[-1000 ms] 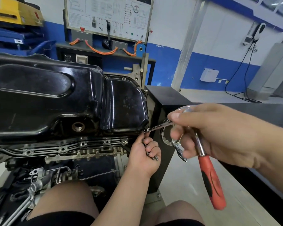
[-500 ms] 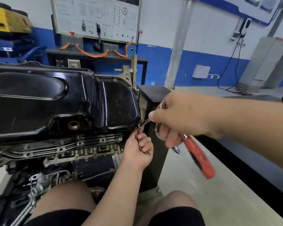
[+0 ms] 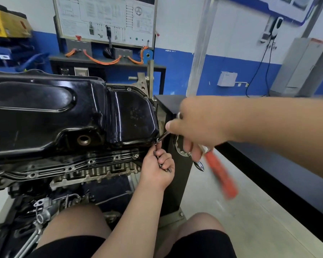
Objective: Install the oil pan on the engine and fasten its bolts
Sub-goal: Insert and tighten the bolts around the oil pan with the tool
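Sitting bolted-side-up on the engine (image 3: 93,170), the black oil pan (image 3: 63,116) looked like stiff, glossy steel, probably slick and best steadied by its flange. At the pan's near right corner, the right hand (image 3: 199,127) gripped a red-handled ratchet (image 3: 220,174), its tip on a bolt (image 3: 158,140). Just below that corner, the left hand (image 3: 157,170) clutched spare bolts (image 3: 159,162). The handle was blurred and the socket seating couldn't be made out.

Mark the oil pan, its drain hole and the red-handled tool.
oil pan (image 3: 50,123): head view, on its glossy black top face.
drain hole (image 3: 84,140): head view, on the round threaded opening in the pan's near side.
red-handled tool (image 3: 221,175): head view, on the blurred red grip.
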### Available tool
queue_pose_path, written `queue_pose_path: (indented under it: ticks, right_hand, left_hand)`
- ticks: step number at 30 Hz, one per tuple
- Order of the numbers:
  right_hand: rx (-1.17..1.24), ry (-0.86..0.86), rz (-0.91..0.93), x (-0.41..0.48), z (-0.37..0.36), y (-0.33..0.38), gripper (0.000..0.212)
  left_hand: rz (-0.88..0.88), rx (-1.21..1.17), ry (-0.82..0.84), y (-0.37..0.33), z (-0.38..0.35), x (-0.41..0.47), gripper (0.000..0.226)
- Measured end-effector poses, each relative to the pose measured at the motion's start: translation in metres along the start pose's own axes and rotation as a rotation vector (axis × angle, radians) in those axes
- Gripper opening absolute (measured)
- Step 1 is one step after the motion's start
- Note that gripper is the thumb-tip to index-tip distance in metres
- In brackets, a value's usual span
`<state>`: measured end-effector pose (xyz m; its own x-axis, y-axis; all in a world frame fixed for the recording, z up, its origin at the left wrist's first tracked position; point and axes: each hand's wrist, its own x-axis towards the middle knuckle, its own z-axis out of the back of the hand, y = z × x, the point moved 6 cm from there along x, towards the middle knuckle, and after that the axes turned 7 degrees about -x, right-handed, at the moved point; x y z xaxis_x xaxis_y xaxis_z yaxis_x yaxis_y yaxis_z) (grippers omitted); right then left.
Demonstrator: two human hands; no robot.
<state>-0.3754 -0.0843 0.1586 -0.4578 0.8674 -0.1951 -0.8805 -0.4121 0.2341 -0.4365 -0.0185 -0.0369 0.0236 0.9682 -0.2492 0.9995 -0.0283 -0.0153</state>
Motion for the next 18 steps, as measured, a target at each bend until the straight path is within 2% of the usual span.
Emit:
queue_pose_path:
  ticks: [1,2,3,4,5,7,8,9,10,12,14,15,16,18]
  right_hand:
    - [0.238,0.14,-0.099,-0.004,-0.005,-0.003,0.041]
    - [0.325,0.162,-0.134,-0.005,-0.003,-0.007,0.043]
    - [0.231,0.131,-0.106,-0.003,0.002,-0.01,0.044]
    - [-0.045,0.078,-0.032,0.0,0.007,-0.01,0.042]
    - [-0.428,-0.004,0.091,0.0,0.013,-0.004,0.033]
    - [-1.099,-0.222,0.347,-0.005,0.019,0.016,0.003]
    - [-1.298,-0.307,0.424,-0.005,0.021,0.022,0.013]
    - [-1.345,-0.332,0.47,-0.006,0.019,0.025,0.019]
    - [-1.233,-0.365,0.423,-0.003,0.021,0.025,0.021]
    - [-0.783,-0.294,0.238,-0.001,0.021,0.016,0.008]
    - [-0.221,-0.052,0.062,0.001,0.009,0.0,0.032]
    - [-0.113,0.057,0.025,0.001,0.0,-0.005,0.036]
    - [-0.219,0.066,0.073,0.002,-0.001,-0.003,0.032]
    - [-0.805,-0.095,0.272,0.003,0.003,0.006,0.014]
  left_hand:
    - [0.0,-0.005,0.006,-0.001,0.001,0.001,0.03]
    - [0.007,-0.007,0.015,-0.001,0.002,0.001,0.029]
    - [0.017,-0.007,0.025,-0.001,0.002,0.001,0.029]
    - [0.028,-0.006,0.035,-0.001,0.002,0.001,0.028]
    - [0.033,-0.005,0.041,-0.001,0.002,0.001,0.028]
    - [0.03,-0.007,0.036,-0.001,0.001,0.001,0.028]
    - [0.024,-0.011,0.026,-0.001,0.001,0.001,0.028]
    - [0.019,-0.017,0.016,-0.001,0.001,0.001,0.028]
    - [0.014,-0.019,0.012,0.0,0.001,0.001,0.028]
    - [0.007,-0.019,0.011,0.0,0.001,0.002,0.029]
    - [0.011,-0.02,0.011,0.0,0.001,0.003,0.029]
    - [0.017,-0.017,0.017,0.0,0.001,0.004,0.029]
    - [0.022,-0.012,0.024,0.0,0.001,0.004,0.029]
    - [0.025,-0.006,0.032,-0.001,0.001,0.003,0.028]
